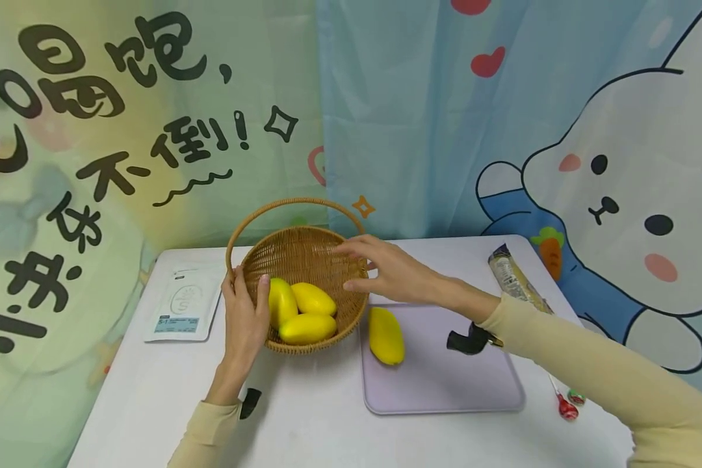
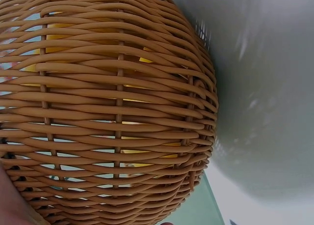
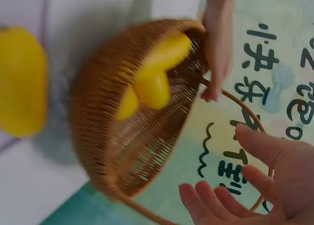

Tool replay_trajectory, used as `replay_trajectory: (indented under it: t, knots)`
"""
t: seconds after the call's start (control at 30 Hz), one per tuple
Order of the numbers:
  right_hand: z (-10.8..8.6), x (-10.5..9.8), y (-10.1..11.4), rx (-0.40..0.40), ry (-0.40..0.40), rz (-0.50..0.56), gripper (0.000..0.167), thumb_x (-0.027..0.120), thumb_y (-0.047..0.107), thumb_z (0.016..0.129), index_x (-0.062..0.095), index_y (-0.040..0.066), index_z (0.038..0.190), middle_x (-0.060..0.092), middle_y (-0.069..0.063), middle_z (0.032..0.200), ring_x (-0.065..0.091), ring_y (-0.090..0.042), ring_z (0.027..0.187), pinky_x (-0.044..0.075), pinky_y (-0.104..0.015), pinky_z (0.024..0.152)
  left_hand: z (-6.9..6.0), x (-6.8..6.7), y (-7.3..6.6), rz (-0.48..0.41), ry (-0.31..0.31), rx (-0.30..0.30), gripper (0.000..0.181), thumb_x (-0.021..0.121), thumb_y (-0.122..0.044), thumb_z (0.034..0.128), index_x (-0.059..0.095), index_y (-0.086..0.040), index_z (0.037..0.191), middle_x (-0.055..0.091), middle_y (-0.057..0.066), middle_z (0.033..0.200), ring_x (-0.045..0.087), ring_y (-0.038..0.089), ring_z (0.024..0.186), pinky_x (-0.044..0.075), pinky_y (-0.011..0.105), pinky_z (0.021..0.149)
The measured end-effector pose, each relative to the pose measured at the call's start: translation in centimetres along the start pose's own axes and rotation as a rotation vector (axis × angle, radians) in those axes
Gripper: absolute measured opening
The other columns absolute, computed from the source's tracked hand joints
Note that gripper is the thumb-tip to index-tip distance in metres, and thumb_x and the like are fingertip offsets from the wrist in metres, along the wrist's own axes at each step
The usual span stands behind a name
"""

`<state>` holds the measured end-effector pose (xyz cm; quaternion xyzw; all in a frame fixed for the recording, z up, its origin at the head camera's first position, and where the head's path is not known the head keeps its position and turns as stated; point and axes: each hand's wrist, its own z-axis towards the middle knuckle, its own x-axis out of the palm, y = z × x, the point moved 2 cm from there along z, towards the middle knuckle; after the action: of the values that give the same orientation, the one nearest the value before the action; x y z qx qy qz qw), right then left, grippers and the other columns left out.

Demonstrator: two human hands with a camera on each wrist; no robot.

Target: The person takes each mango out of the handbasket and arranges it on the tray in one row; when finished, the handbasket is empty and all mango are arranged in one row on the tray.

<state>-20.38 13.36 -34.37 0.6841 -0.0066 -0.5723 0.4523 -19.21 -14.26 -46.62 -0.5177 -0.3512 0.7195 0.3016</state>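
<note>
A wicker basket (image 1: 292,260) is tipped with its opening facing the head camera, several yellow mangoes (image 1: 307,329) inside. My left hand (image 1: 244,315) grips its left rim beside the base of the handle; in the left wrist view the woven side (image 2: 117,102) fills much of the picture. At the right rim is my right hand (image 1: 394,272), thumb and fingers apart. The right wrist view shows that hand (image 3: 245,185) with spread fingers and nothing held, near the arched handle. Another mango (image 1: 387,336) lies on the left part of the purple tray (image 1: 444,383), below the right hand.
A white pouch (image 1: 182,302) lies at the table's left. Toward the right edge are a gold-and-dark packet (image 1: 517,279), a red lollipop (image 1: 567,408) and a green sweet (image 1: 576,396). A printed curtain (image 1: 386,130) hangs behind the table.
</note>
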Motion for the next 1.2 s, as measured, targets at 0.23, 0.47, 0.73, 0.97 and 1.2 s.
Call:
replay_trajectory:
  t: [0.23,0.47,0.73,0.97,1.2]
  knots:
    - [6.6,0.9,0.6,-0.048,0.194,-0.099,0.059,0.072,0.028,0.096,0.050,0.017,0.150,0.049,-0.006,0.153,0.047,-0.025,0.139,0.046,-0.042,0.110,0.0,0.1,0.1,-0.004,0.002,0.003,0.080,0.039,-0.056,0.1054,0.019,-0.002,0.161,0.015,0.025,0.164,0.031,0.043,0.148,0.032,0.059,0.118]
    - [9.9,3.9,-1.2,-0.003,0.403,-0.129,0.058,0.072,0.020,0.096,0.050,0.013,0.150,0.046,-0.008,0.157,0.039,-0.028,0.147,0.037,-0.045,0.118,-0.2,0.2,0.2,0.006,0.009,-0.009,0.080,0.040,-0.055,0.1057,0.020,-0.001,0.161,0.015,0.026,0.163,0.031,0.042,0.148,0.033,0.059,0.117]
    - [11.2,7.5,-2.6,0.085,0.570,-0.191,0.065,0.073,0.015,0.094,0.046,0.015,0.153,0.046,-0.006,0.158,0.042,-0.027,0.146,0.036,-0.044,0.119,0.2,0.2,0.0,0.012,-0.009,0.003,0.079,0.040,-0.055,0.1056,0.021,-0.001,0.161,0.017,0.025,0.163,0.031,0.041,0.148,0.033,0.058,0.118]
    - [11.6,8.6,-2.9,0.118,0.593,-0.233,0.066,0.074,0.015,0.094,0.046,0.020,0.153,0.044,-0.005,0.159,0.041,-0.026,0.147,0.034,-0.045,0.120,0.2,0.1,0.1,0.016,-0.015,-0.004,0.079,0.042,-0.053,0.1058,0.021,0.000,0.161,0.018,0.026,0.163,0.030,0.041,0.149,0.031,0.057,0.119]
    - [11.2,9.2,-3.1,0.185,0.594,-0.169,0.071,0.075,0.007,0.090,0.046,0.021,0.153,0.041,-0.007,0.161,0.041,-0.027,0.145,0.036,-0.046,0.119,0.2,0.0,0.2,0.016,-0.014,0.006,0.081,0.041,-0.055,0.1054,0.019,0.000,0.161,0.017,0.026,0.164,0.029,0.041,0.150,0.031,0.058,0.119]
